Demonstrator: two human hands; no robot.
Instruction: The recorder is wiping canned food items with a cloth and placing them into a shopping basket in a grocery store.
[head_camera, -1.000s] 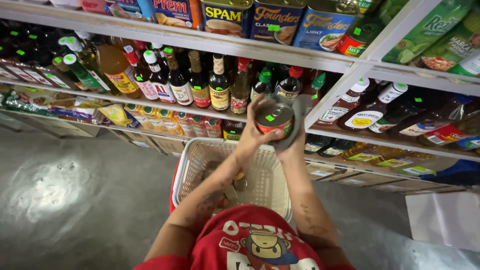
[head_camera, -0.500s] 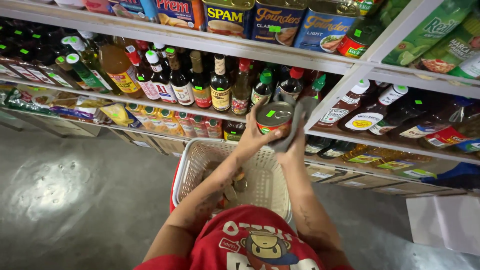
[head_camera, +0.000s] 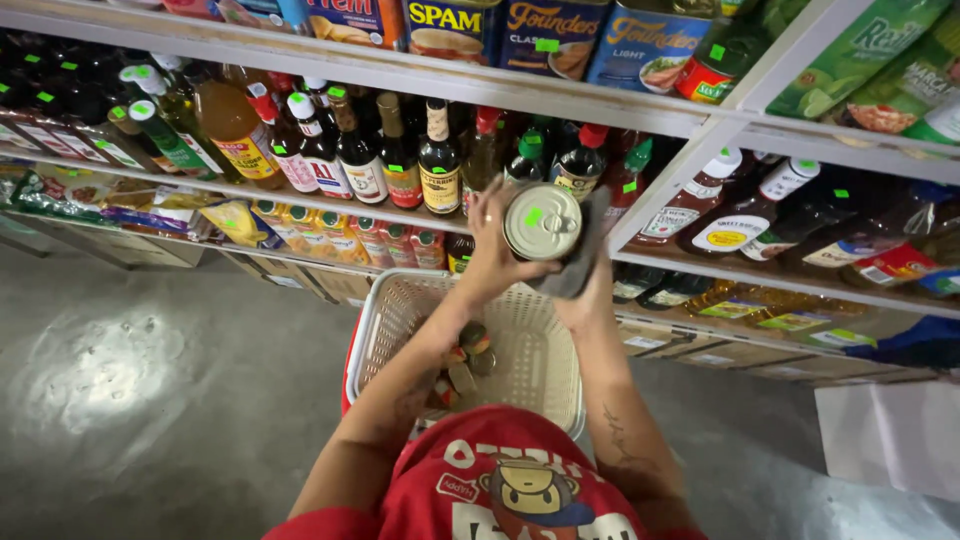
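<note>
A: What is nearest the camera?

B: A red shirt (head_camera: 510, 490) with a cartoon figure on the chest, seen from above. Two bare forearms reach forward from it.

A: What sits below the arms?

B: A basket (head_camera: 400, 320) with cream mesh walls and a red rim, just in front of the shirt. A few small items (head_camera: 465, 360) lie at the bottom, too small to make out.

A: And the hands?

B: Both are raised above the basket's far edge. The left hand (head_camera: 495, 250) curls around the left side of a round metal can (head_camera: 542, 222), fingers closed on it. The can's lid faces the camera and carries a small green sticker. The right hand (head_camera: 588, 285) holds a dark grey cloth (head_camera: 585, 250), which lies against the can's right side and underside. The cloth hides most of the right fingers.

A: So where is the can exactly?

B: In the air between the two hands, above the basket and in front of the middle shelf.

A: What is behind it?

B: A white shelf (head_camera: 420, 215) crowded with dark sauce bottles (head_camera: 400, 160), many with green stickers on their caps. Under that shelf is a row of small jars (head_camera: 330, 235). The top shelf holds blue rectangular tins (head_camera: 550, 40). To the left, a grey concrete floor (head_camera: 130, 380) shows a patch of glare.
</note>
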